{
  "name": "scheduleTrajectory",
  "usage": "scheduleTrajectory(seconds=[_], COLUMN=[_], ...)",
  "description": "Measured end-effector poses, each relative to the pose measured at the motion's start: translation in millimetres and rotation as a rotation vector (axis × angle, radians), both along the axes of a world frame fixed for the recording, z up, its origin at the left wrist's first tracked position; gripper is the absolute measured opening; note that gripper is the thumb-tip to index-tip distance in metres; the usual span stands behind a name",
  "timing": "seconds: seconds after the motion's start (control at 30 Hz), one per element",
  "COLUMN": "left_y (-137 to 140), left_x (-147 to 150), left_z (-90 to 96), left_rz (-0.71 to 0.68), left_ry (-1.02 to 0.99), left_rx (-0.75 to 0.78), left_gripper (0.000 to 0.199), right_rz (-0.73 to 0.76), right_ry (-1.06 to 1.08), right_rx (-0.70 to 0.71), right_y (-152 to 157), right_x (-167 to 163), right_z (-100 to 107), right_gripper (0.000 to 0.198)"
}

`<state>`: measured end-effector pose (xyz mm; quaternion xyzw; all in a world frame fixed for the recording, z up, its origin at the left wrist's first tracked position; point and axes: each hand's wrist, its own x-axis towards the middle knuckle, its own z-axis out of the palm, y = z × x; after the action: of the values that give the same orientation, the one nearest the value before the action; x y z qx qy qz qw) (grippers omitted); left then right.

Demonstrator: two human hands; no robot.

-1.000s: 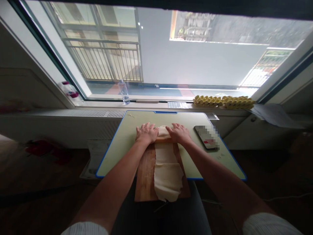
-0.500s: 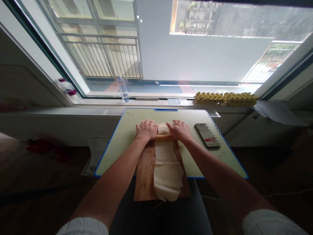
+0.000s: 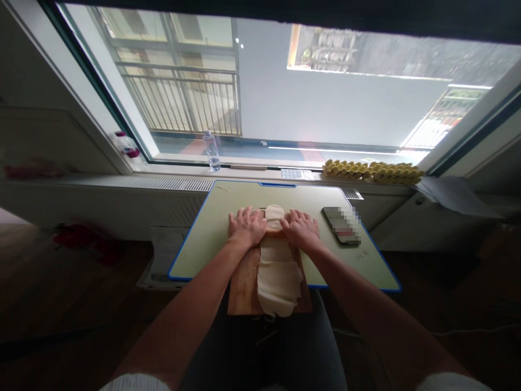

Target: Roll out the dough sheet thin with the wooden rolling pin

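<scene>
A long, flat sheet of dough (image 3: 279,285) lies lengthwise on a wooden board (image 3: 242,290), its near end folded or overlapped and its edges ragged. Across its far part rests a wooden rolling pin (image 3: 275,233). My left hand (image 3: 247,226) presses on the pin's left side with fingers stretched forward and spread. On the right side, my right hand (image 3: 301,228) lies over the pin likewise, fingers extended. Both palms hide the pin's ends. Between the thumbs, a rounded end of dough shows beyond the pin.
The board sits on a small pale-green table (image 3: 203,244) with blue edging, overhanging its near edge above my lap. A phone (image 3: 342,225) lies at the right. On the windowsill stand a clear bottle (image 3: 211,152), yellow egg trays (image 3: 372,171) and a pink-labelled bottle (image 3: 127,145).
Both hands and the rolling pin have shifted slightly toward me along the dough, so more of its far end shows. The camera view has tilted a little.
</scene>
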<state>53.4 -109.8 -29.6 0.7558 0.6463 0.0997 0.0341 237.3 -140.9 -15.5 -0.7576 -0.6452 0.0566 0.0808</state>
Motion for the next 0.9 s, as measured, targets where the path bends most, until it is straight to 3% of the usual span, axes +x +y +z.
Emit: scheduleTrajectory(seconds=[0.4,0.53,0.9], left_y=[-23.0,-14.4,27.0], left_x=[-3.1,-1.3,1.3], left_z=[2.9,3.1,7.9], left_rz=[-0.008,0.021,0.006], left_ry=[0.005,0.000,-0.041], left_rx=[0.039,0.011,-0.094], left_gripper=[0.056,0.055,0.064], right_rz=[0.015,0.015,-0.016], right_ry=[-0.084,-0.054,0.076], right_rx=[0.055,0.031,-0.065], right_y=[-21.1,-13.8,33.2], right_x=[-6.1,-5.4,3.1], right_z=[0.3,4.6,7.0], right_gripper=[0.061,0.059,0.078])
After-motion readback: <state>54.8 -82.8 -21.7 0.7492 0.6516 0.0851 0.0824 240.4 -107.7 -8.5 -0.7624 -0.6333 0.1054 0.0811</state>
